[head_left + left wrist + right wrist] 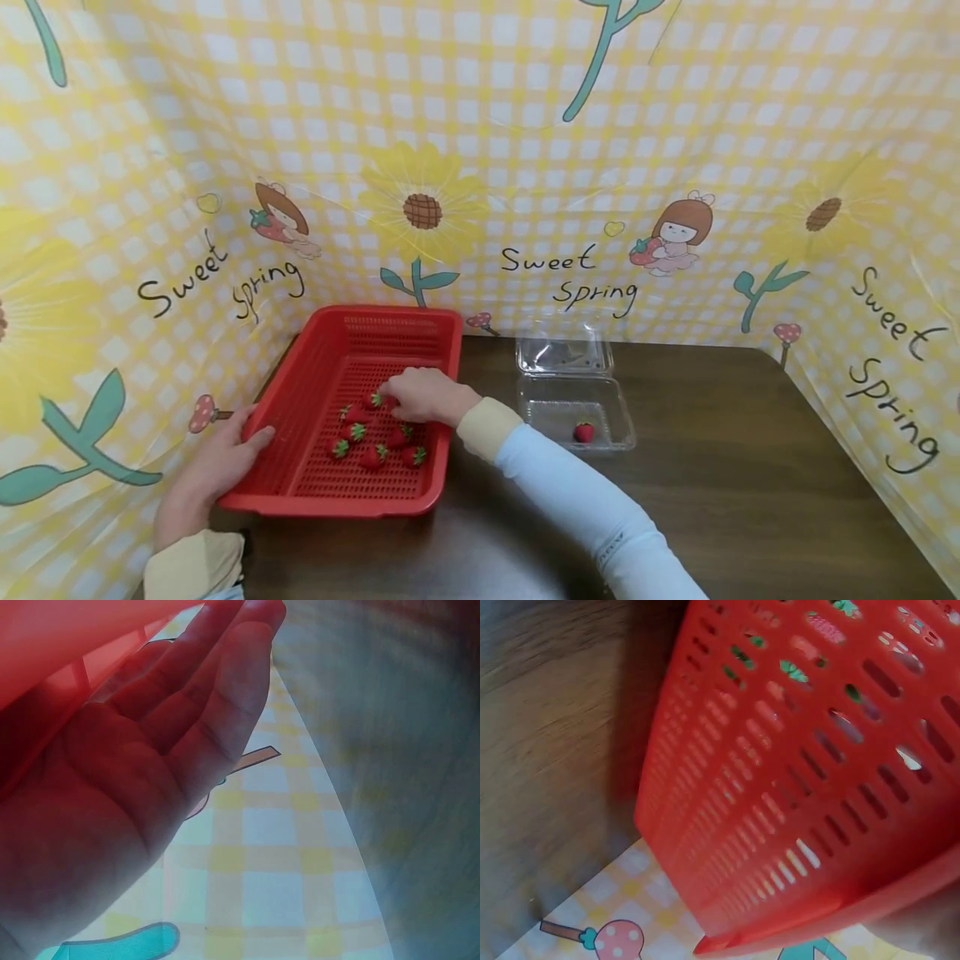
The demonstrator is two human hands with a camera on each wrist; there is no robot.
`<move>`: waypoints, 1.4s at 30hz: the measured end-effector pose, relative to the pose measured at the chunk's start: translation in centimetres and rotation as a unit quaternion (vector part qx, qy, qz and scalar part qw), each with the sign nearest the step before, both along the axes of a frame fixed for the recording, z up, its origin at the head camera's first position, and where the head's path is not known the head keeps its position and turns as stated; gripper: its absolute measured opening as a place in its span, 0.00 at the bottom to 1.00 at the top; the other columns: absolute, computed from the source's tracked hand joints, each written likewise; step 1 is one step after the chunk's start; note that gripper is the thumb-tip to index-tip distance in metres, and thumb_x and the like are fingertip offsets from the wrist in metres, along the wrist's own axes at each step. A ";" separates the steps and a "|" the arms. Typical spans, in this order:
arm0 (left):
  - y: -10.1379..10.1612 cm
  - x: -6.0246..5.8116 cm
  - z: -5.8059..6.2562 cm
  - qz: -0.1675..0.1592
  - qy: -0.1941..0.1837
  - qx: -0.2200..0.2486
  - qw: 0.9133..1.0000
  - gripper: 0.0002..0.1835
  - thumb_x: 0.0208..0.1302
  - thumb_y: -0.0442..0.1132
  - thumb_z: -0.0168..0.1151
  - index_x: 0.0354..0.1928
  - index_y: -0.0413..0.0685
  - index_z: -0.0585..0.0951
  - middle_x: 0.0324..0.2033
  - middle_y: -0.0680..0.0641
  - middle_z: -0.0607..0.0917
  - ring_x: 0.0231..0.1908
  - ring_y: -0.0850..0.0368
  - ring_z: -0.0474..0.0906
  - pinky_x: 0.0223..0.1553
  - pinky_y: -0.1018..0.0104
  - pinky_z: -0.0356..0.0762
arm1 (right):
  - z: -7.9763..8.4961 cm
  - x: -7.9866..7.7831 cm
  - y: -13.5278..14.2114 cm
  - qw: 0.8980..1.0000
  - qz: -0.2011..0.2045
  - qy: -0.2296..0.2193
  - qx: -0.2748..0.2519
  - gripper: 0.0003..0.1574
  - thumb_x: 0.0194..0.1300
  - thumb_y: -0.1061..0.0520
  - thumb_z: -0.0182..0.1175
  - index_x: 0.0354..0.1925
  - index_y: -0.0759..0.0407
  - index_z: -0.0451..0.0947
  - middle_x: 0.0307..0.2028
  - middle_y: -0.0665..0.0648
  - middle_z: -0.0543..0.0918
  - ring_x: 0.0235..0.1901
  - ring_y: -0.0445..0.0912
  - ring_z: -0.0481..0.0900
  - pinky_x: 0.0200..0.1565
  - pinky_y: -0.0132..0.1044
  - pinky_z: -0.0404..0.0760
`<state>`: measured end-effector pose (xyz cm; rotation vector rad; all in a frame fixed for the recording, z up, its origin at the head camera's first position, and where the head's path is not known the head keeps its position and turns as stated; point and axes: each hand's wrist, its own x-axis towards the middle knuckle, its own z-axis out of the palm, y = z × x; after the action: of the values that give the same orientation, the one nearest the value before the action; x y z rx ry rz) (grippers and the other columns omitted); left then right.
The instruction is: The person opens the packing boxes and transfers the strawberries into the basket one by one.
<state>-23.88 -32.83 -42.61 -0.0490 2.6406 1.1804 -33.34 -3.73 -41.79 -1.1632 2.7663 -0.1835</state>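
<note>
A red perforated plastic basket [273,450] stands on the left of the table with several red, green-capped strawberries [375,457] in it. My left hand [217,458] grips the basket's left rim, thumb over the edge and fingers beneath, as the left wrist view shows. Over the basket's right side reaches my right hand [429,395], its fingers around a strawberry [391,402] at the upper end of the group; the fingertips are partly hidden. The right wrist view shows the basket's slotted wall, with strawberries behind it. Farther right, an open clear plastic clamshell box [624,421] holds one strawberry [584,432].
The dark wooden table [720,467] extends right of the clear box. Its hinged lid [564,357] leans back near the wall. A yellow checked cloth [480,208] with printed flowers hangs behind and along both sides.
</note>
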 end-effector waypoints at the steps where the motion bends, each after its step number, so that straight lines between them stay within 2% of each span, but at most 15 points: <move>1: 0.0 -0.1 0.1 -0.001 -0.002 -0.001 1.000 0.37 0.75 0.52 0.48 0.74 0.38 0.50 0.54 0.29 0.75 0.38 0.54 0.83 0.36 0.60 0.81 | 0.1 0.0 -0.2 1.000 -0.006 -0.006 0.005 0.11 0.69 0.54 0.60 0.49 0.46 0.81 0.28 0.44 0.78 0.25 0.38 0.72 0.30 0.30 0.72; 4: -0.3 -0.3 0.1 -0.001 -0.014 -0.012 1.000 0.39 0.75 0.54 0.46 0.74 0.37 0.47 0.55 0.28 0.74 0.38 0.54 0.83 0.37 0.61 0.80 | -0.1 0.0 -1.2 1.000 -0.009 -0.021 0.011 0.09 0.68 0.53 0.61 0.47 0.45 0.82 0.30 0.43 0.79 0.26 0.38 0.74 0.31 0.29 0.73; 7: -0.6 -0.5 -0.1 0.001 -0.029 -0.024 0.999 0.41 0.75 0.55 0.45 0.75 0.36 0.45 0.56 0.26 0.73 0.40 0.54 0.83 0.38 0.60 0.80 | -0.9 0.1 -2.0 0.999 -0.018 -0.042 0.025 0.08 0.67 0.52 0.63 0.45 0.43 0.81 0.30 0.43 0.81 0.28 0.38 0.76 0.32 0.29 0.75; 10: -0.4 -0.7 -0.2 0.002 -0.038 -0.027 0.999 0.42 0.75 0.56 0.45 0.75 0.36 0.43 0.57 0.26 0.72 0.40 0.54 0.82 0.39 0.60 0.80 | -1.6 0.1 -2.0 0.997 -0.030 -0.057 0.039 0.03 0.66 0.51 0.64 0.39 0.43 0.80 0.28 0.44 0.80 0.27 0.38 0.76 0.32 0.29 0.75; 12: -0.1 -1.1 0.1 -0.003 -0.034 -0.029 0.999 0.42 0.75 0.56 0.45 0.75 0.36 0.43 0.57 0.26 0.72 0.41 0.54 0.82 0.39 0.59 0.80 | -1.8 -0.1 -1.7 0.997 -0.036 -0.052 0.046 0.03 0.66 0.51 0.64 0.35 0.43 0.78 0.26 0.46 0.79 0.26 0.39 0.76 0.31 0.29 0.74; 17: -0.3 -0.6 0.3 -0.010 -0.006 -0.033 0.999 0.39 0.76 0.53 0.44 0.74 0.34 0.46 0.57 0.26 0.72 0.42 0.52 0.82 0.39 0.61 0.79 | -1.4 -0.2 -2.0 0.999 -0.024 -0.024 0.027 0.09 0.68 0.53 0.61 0.29 0.45 0.75 0.23 0.46 0.77 0.23 0.39 0.73 0.27 0.29 0.71; 21: -0.4 -0.3 0.4 -0.009 0.005 -0.026 1.000 0.36 0.76 0.51 0.44 0.74 0.34 0.48 0.55 0.27 0.74 0.41 0.52 0.82 0.38 0.62 0.79 | -0.4 -0.2 -1.7 0.999 0.002 0.034 -0.031 0.12 0.71 0.54 0.55 0.28 0.48 0.70 0.21 0.46 0.73 0.20 0.37 0.69 0.24 0.27 0.67; 24: -0.3 -0.1 0.2 -0.012 0.019 -0.024 0.999 0.35 0.76 0.50 0.45 0.73 0.34 0.50 0.54 0.28 0.75 0.41 0.52 0.82 0.37 0.62 0.78 | 1.0 0.1 -0.8 0.995 0.018 0.075 -0.068 0.12 0.71 0.55 0.53 0.28 0.49 0.66 0.21 0.45 0.71 0.19 0.36 0.66 0.24 0.26 0.64; 31: 0.1 0.1 0.1 -0.010 0.036 -0.016 0.999 0.33 0.77 0.48 0.46 0.72 0.36 0.52 0.51 0.30 0.77 0.39 0.52 0.82 0.36 0.62 0.78 | 5.5 1.3 3.2 0.984 0.021 0.108 -0.139 0.09 0.65 0.60 0.56 0.29 0.51 0.68 0.24 0.47 0.72 0.22 0.38 0.65 0.26 0.26 0.64; 36: 0.1 0.1 0.1 -0.013 0.036 -0.013 0.999 0.32 0.77 0.47 0.45 0.72 0.35 0.52 0.51 0.30 0.77 0.39 0.52 0.82 0.36 0.62 0.78 | 7.0 1.5 6.4 0.980 0.005 0.133 -0.146 0.10 0.63 0.62 0.56 0.29 0.51 0.67 0.25 0.47 0.72 0.23 0.38 0.67 0.27 0.28 0.65; 42: 0.3 0.3 0.0 -0.007 0.027 -0.013 1.000 0.33 0.76 0.48 0.46 0.73 0.36 0.52 0.52 0.30 0.77 0.39 0.52 0.82 0.36 0.62 0.79 | 7.3 1.3 10.5 0.979 -0.015 0.156 -0.127 0.11 0.61 0.60 0.59 0.27 0.51 0.67 0.21 0.47 0.70 0.23 0.39 0.67 0.26 0.30 0.66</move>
<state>-23.61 -32.56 -42.58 -0.0045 2.6976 1.1598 -32.09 6.76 -34.45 -1.3081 3.1092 -0.4013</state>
